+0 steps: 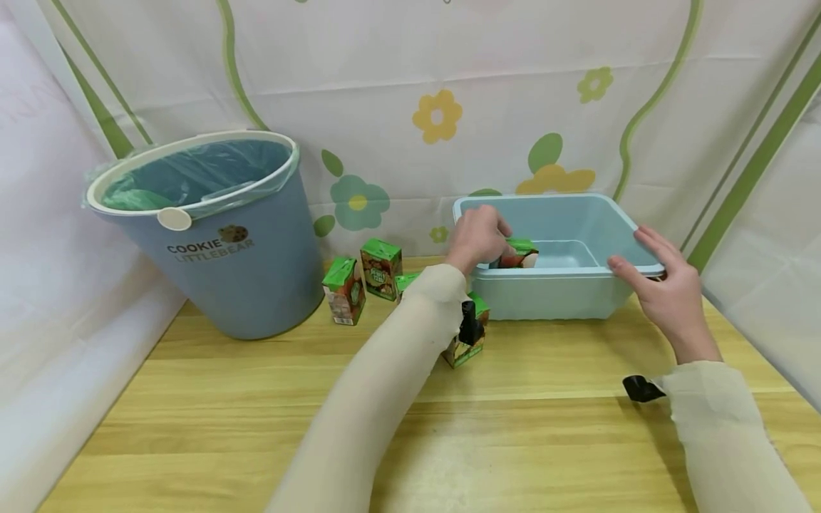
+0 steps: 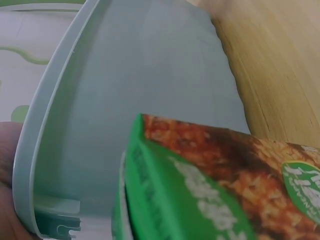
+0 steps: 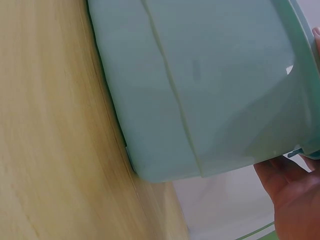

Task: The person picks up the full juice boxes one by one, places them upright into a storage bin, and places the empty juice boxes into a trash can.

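Note:
At the left end of a light blue plastic bin (image 1: 545, 299), my left hand (image 1: 477, 239) reaches over the rim and holds a small green-topped juice box (image 1: 522, 255) inside it. Part of that box is covered by the fingers. My right hand (image 1: 670, 299) grips the bin's right end, thumb on the front rim and fingers along the side; the right wrist view shows this hand (image 3: 295, 195) under the rim. Outside the bin, just below my left wrist, stands another juice box (image 1: 465, 349) with a pineapple picture, seen close up as the juice box (image 2: 215, 185) in the left wrist view.
Two more juice boxes, one nearer (image 1: 344, 292) and one behind (image 1: 381, 269), stand left of my forearm, which partly hides another green-topped box (image 1: 405, 281). A blue bucket (image 1: 256, 285) with a plastic liner stands at the back left. A patterned curtain (image 1: 385, 71) hangs behind the wooden table (image 1: 500, 442).

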The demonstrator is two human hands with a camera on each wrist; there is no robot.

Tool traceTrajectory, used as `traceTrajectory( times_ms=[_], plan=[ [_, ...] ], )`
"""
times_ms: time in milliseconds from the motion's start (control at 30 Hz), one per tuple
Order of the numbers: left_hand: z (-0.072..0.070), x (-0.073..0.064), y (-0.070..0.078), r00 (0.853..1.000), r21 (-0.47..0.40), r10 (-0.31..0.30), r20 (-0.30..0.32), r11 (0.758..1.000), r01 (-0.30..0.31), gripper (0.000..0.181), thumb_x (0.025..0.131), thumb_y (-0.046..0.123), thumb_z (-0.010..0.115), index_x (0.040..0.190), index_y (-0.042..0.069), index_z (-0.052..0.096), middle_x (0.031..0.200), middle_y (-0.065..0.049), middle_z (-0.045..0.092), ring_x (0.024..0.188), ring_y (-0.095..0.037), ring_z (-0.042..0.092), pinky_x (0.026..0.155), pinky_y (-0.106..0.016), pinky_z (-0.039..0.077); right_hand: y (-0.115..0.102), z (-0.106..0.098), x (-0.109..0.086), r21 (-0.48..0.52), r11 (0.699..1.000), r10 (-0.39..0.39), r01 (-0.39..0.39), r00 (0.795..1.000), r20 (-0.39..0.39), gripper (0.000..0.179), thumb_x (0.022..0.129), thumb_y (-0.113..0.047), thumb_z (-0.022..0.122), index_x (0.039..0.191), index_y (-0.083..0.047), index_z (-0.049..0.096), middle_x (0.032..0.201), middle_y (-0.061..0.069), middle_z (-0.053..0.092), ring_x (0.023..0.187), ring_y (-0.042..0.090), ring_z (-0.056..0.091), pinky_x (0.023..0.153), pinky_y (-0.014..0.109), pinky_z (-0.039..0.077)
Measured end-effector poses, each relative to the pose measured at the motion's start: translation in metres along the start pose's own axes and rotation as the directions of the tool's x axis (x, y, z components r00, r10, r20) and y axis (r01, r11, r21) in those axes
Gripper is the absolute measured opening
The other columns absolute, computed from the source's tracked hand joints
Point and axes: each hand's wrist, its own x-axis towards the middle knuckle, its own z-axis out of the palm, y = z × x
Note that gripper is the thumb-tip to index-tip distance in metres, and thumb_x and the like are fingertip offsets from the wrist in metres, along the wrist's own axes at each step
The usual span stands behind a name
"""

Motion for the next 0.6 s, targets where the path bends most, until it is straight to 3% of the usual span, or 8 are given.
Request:
traceTrajectory(
  times_ms=[367,500,600],
  plan=[
    [-0.0002,-0.0031,-0.0038,0.999,-0.001,0.042,-0.015,0.999,-0.042,0.037,0.091,0.020,0.086,0.127,0.019,0.080,0.130,0.004,0.078,0.121,-0.016,0.072,0.098,-0.032,0.061,-0.0001,0.0011,0.0004,0.000,1.000,-0.008,0.008,1.000,-0.007,0.071,0.102,-0.041,0.070,0.165,-0.025,0.041,0.172,-0.023,0.031,0.165,0.009,0.018,0.118,0.010,0.026],
    [-0.0019,-0.0041,-0.0078,0.996,-0.021,0.086,-0.023,0.996,-0.086,0.036,0.091,0.024,0.086,0.126,0.016,0.080,0.124,0.002,0.080,0.113,-0.014,0.074,0.094,-0.029,0.061,-0.0002,0.0009,0.0006,0.011,1.000,-0.009,0.009,1.000,-0.006,0.071,0.102,-0.040,0.070,0.165,-0.026,0.041,0.171,-0.025,0.031,0.165,0.009,0.017,0.121,0.012,0.025],
    [-0.0025,-0.0052,-0.0096,0.994,-0.082,0.103,-0.027,0.991,-0.105,0.030,0.093,0.023,0.084,0.122,0.014,0.082,0.118,0.001,0.081,0.108,-0.014,0.075,0.089,-0.026,0.061,0.0007,0.0003,-0.0002,0.013,1.000,-0.006,0.006,1.000,-0.004,0.071,0.103,-0.040,0.070,0.165,-0.026,0.040,0.172,-0.024,0.029,0.166,0.010,0.016,0.125,0.017,0.023]
  ],
)
